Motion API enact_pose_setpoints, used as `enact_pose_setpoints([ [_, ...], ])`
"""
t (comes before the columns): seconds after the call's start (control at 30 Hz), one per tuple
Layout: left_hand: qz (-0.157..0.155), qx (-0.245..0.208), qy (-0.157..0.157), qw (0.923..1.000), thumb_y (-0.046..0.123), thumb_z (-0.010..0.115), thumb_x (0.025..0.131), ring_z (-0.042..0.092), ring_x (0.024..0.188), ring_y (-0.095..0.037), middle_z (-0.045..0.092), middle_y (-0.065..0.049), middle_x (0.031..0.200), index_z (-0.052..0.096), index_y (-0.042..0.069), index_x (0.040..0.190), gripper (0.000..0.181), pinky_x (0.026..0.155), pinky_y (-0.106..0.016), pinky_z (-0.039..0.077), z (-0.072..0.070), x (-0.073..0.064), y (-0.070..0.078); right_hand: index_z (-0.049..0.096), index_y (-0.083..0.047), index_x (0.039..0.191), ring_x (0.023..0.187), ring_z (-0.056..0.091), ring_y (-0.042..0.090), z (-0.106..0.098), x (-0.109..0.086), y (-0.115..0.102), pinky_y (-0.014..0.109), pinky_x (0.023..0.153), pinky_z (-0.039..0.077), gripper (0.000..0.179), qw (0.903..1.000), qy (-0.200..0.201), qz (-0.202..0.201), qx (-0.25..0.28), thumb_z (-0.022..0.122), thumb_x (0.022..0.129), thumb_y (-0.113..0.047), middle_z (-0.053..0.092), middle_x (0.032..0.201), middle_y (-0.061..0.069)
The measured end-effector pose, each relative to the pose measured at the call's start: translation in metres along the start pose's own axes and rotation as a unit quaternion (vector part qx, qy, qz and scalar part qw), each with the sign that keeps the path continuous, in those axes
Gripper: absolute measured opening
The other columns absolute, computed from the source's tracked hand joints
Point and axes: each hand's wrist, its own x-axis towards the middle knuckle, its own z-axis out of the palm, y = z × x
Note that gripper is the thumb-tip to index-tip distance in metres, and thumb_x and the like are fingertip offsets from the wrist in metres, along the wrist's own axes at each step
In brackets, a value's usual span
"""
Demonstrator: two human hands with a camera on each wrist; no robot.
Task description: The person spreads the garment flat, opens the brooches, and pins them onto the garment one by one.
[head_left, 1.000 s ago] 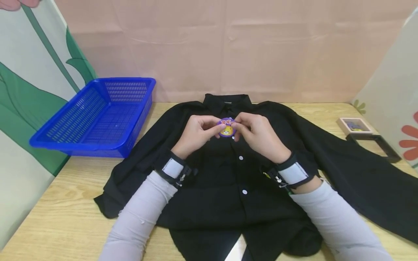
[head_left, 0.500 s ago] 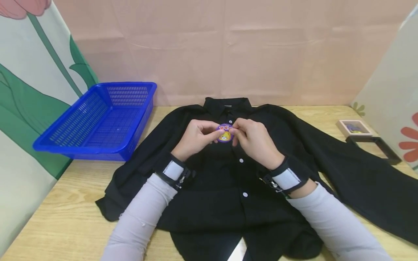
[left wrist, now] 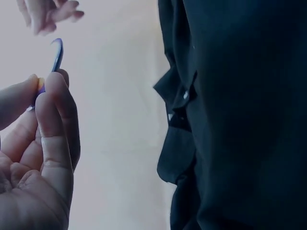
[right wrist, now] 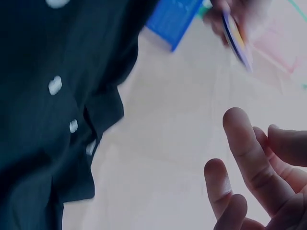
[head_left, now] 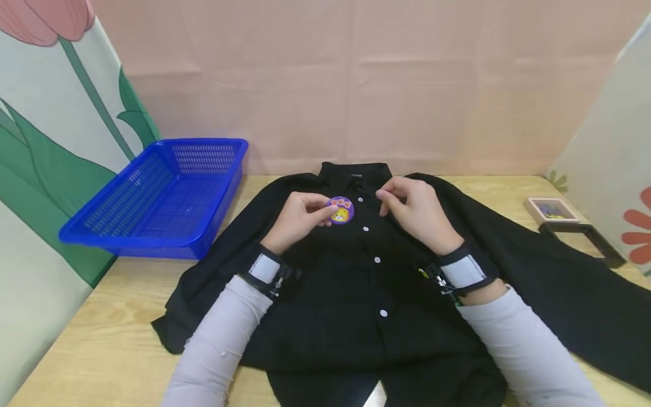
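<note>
Pinching the purple badge [head_left: 344, 211] by its left edge, the left grip [head_left: 297, 219] faces the relaxed right grip [head_left: 418, 213].

In the head view, soft, fairly even brightness covers the pink backdrop [head_left: 285, 107], with faint sheen along its creases toward 12 o'clock; the black shirt [head_left: 325, 316] soaks up light, its folds hard to read. The 2 wrist views are dimmer and cooler. In the left wrist view, the right hand [left wrist: 45, 17] at 11 o'clock is blurred and washed out. In the right wrist view, the left hand [right wrist: 253, 18] and badge [right wrist: 235, 40] at 1 o'clock smear, and white buttons [right wrist: 55, 85] look soft-edged
</note>
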Motion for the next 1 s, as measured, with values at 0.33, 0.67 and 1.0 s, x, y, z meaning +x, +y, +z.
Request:
enact_pose_setpoints([
  [0.33, -0.066, -0.029, 0.011, 0.9973, 0.010, 0.070, 0.092, 0.066, 0.062, -0.010, 0.073, -0.011, 0.080, 0.072, -0.009, 0.102, 0.021, 0.064, -0.019, 0.056, -0.018, 0.019, -0.012, 0.069, -0.004, 0.094, 0.055, 0.051, 0.019, -0.001, 0.023, 0.020, 0.028, 0.053, 0.034, 0.015, 0.9987, -0.030, 0.041, 0.002, 0.062, 0.098, -0.016, 0.072, 0.071, 0.010],
  [0.67, -0.184, -0.072, 0.056, 0.9787, 0.010, 0.064, 0.096, 0.061, 0.056, -0.006, 0.064, -0.001, 0.070, 0.066, -0.011, 0.108, 0.024, 0.055, -0.014, 0.049, -0.020, 0.046, -0.039, 0.071, -0.003, 0.100, 0.075, 0.064, 0.022, 0.052, 0.063, 0.031, 0.031, 0.065, 0.046, 0.014, 0.9800, -0.188, 0.063, -0.014, 0.065, 0.096, -0.015, 0.073, 0.085, 0.012],
  [1.0, -0.261, -0.118, 0.085, 0.9542, 0.009, 0.060, 0.098, 0.053, 0.049, -0.005, 0.058, -0.001, 0.063, 0.063, -0.009, 0.104, 0.019, 0.045, -0.011, 0.040, -0.012, 0.061, -0.069, 0.071, -0.002, 0.113, 0.083, 0.061, 0.024, 0.106, 0.092, 0.046, 0.036, 0.074, 0.050, 0.024, 0.9631, -0.244, 0.104, -0.046, 0.068, 0.091, -0.010, 0.070, 0.100, 0.016],
])
